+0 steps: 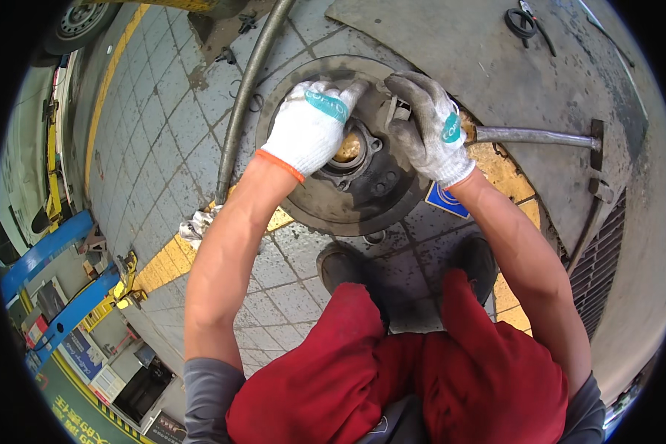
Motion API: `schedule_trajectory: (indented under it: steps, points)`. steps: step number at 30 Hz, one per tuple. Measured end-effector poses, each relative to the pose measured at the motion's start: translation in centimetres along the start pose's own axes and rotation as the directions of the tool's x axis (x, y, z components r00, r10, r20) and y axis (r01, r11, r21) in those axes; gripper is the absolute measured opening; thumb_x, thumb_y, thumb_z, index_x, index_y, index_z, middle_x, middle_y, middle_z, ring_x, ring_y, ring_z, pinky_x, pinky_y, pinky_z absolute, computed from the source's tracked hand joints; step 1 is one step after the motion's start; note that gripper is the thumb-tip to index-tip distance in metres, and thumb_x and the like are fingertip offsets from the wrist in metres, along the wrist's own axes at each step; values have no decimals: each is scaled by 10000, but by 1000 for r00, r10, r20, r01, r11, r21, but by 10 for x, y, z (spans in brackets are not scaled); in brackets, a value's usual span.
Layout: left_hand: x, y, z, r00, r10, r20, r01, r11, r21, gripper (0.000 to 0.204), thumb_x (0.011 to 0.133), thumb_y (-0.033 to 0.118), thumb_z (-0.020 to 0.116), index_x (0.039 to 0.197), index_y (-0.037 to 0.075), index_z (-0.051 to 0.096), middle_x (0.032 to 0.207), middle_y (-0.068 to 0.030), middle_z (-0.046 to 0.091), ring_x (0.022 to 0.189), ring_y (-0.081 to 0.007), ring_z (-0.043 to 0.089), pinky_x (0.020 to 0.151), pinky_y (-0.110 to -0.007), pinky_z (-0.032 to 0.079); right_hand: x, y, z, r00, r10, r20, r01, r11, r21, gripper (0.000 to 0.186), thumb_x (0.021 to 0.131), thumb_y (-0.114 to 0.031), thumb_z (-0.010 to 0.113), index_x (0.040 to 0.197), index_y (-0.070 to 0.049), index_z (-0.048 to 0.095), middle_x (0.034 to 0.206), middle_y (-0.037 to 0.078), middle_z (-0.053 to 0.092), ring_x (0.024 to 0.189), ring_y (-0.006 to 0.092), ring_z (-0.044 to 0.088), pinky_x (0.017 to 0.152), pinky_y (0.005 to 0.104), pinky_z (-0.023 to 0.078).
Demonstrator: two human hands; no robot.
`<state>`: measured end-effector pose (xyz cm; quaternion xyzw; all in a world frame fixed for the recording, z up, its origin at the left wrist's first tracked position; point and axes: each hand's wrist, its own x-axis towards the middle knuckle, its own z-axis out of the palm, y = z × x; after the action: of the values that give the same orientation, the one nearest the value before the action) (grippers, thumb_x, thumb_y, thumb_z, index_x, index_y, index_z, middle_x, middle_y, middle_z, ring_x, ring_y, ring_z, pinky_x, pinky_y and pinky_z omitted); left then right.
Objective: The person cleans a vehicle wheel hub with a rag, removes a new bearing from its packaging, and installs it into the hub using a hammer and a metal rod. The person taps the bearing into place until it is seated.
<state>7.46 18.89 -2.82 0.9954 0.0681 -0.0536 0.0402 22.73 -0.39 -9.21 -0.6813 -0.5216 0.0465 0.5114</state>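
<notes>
A large, dirty round metal wheel hub (399, 174) lies flat on the tiles in front of my feet. Its central opening (348, 152) shows yellowish-brown material inside. My left hand (311, 126), in a white glove with a grey fingertip area, is curled above the hub's left side; what lies under the fingers is hidden. On the other side, my right hand (429, 126), gloved the same way, bends its fingers and thumb around a small metal piece (398, 111). That piece is partly covered, so its kind is unclear.
A long metal bar (248, 103) lies left of the hub. Right of it are a hammer (540, 136), another long-handled tool (590, 214) and a blue box (445, 201). A crumpled rag (196, 228) lies left. Black rings (520, 24) rest at upper right, a floor grate (598, 263) below.
</notes>
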Motion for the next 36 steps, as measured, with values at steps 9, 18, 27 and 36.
schedule_trajectory:
  steps: [9,18,27,36]
  points:
    - [15,-1,-6,986,-96,135,104,993,-55,597,929,188,786,1487,50,626,1299,-258,737,1206,-448,704,1037,-520,570,1,-2,-1,1000,-2,5,2,1000,9,622,843,-203,855,1431,-108,674,1396,188,658,1262,427,648,1081,514,540]
    - [18,-6,-3,996,56,74,-52,997,-56,508,946,143,737,1432,25,647,1217,-256,754,1114,-467,717,1003,-523,579,1,-2,0,1000,-14,-5,14,1000,4,604,846,-200,841,1419,-103,679,1385,192,662,1252,431,651,1069,514,545]
    - [15,-4,3,980,188,58,-193,978,83,411,978,99,617,1371,-9,665,1205,-241,759,1112,-425,731,997,-517,568,3,-3,0,1000,-5,-13,5,1000,7,599,837,-215,858,1402,-104,691,1366,192,675,1231,433,664,1055,520,549]
    - [11,-1,8,984,164,69,-170,982,84,448,971,125,652,1391,-31,635,1277,-266,740,1169,-458,715,1055,-552,544,2,0,2,1000,-7,-24,8,999,34,607,839,-243,866,1402,-108,688,1379,183,677,1219,430,668,1044,525,549]
